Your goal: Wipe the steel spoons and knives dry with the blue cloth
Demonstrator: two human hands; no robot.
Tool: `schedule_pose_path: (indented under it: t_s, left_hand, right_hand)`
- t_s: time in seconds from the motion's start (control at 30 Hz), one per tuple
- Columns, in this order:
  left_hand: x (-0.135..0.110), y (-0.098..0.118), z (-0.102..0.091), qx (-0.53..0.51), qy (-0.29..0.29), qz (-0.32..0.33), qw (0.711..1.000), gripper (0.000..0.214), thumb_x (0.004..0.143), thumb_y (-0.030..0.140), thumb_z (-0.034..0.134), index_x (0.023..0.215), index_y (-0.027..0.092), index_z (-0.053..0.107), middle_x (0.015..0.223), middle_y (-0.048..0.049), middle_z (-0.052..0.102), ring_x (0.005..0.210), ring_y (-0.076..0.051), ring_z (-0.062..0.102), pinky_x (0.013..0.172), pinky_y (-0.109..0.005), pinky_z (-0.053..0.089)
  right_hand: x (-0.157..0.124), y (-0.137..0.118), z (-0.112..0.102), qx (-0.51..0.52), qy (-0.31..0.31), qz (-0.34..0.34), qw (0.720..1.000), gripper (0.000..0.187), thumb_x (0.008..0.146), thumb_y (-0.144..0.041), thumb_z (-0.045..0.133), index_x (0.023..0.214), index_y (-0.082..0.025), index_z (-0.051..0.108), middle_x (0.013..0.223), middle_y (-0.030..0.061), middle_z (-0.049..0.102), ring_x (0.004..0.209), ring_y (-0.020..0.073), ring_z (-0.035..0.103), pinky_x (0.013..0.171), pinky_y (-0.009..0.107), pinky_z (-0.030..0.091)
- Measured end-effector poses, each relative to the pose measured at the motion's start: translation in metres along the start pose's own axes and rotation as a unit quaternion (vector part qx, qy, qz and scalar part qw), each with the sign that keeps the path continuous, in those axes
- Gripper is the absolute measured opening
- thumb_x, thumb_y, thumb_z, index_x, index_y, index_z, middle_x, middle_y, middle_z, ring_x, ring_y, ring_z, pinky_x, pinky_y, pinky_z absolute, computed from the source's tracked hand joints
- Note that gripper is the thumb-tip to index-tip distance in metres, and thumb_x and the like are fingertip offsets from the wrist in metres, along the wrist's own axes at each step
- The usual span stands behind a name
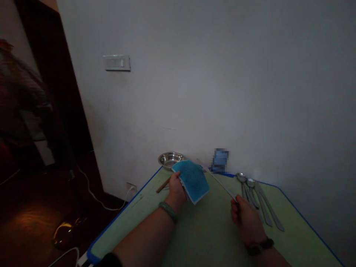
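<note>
My left hand (pixel 175 189) grips a folded blue cloth (pixel 191 181) above the far part of the green-topped table (pixel 211 226). My right hand (pixel 246 218) holds a long, thin metal utensil (pixel 218 180) by its lower end, and its tip points towards the cloth. The utensil's upper part is close to the cloth's right edge. Several long-handled steel spoons (pixel 257 198) lie side by side just right of my right hand. A thin wooden stick (pixel 163 184) lies on the table left of my left hand.
A shiny steel bowl (pixel 169 159) stands at the table's far corner, beside a pixelated blue object (pixel 220 160). The table has a blue edge and stands against a white wall. A white cable (pixel 97 198) runs across the dark floor to a wall socket (pixel 131 186).
</note>
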State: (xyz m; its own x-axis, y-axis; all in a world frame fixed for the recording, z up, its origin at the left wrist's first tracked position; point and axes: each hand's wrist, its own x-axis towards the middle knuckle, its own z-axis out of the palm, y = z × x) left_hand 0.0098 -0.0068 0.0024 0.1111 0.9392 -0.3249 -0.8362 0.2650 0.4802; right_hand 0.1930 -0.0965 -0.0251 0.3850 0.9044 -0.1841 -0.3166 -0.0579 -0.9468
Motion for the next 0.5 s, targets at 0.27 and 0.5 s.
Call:
schedule_pose_path:
  t_s: [0.27, 0.5]
  left_hand:
    - [0.003, -0.001, -0.003, -0.015, -0.048, -0.024, 0.998, 0.049, 0.070, 0.032, 0.043, 0.110, 0.006, 0.053, 0.086, -0.0163, 0.066, 0.085, -0.032, 0.060, 0.085, -0.053, 0.036]
    - [0.004, -0.003, -0.003, 0.000, -0.035, -0.027, 0.999, 0.051, 0.070, 0.033, 0.043, 0.114, 0.009, 0.050, 0.096, -0.0170, 0.064, 0.090, -0.033, 0.058, 0.087, -0.056, 0.032]
  right_hand:
    - [0.007, -0.009, -0.011, 0.095, 0.118, -0.073, 0.986, 0.022, 0.066, -0.036, 0.054, 0.059, -0.017, 0.047, 0.043, -0.0094, 0.040, 0.033, 0.0018, 0.034, 0.029, 0.013, 0.024]
    - [0.018, -0.006, -0.022, 0.076, 0.165, -0.154, 0.971, 0.024, 0.064, -0.038, 0.055, 0.058, -0.019, 0.041, 0.043, -0.0093, 0.042, 0.032, 0.0031, 0.035, 0.028, 0.016, 0.025]
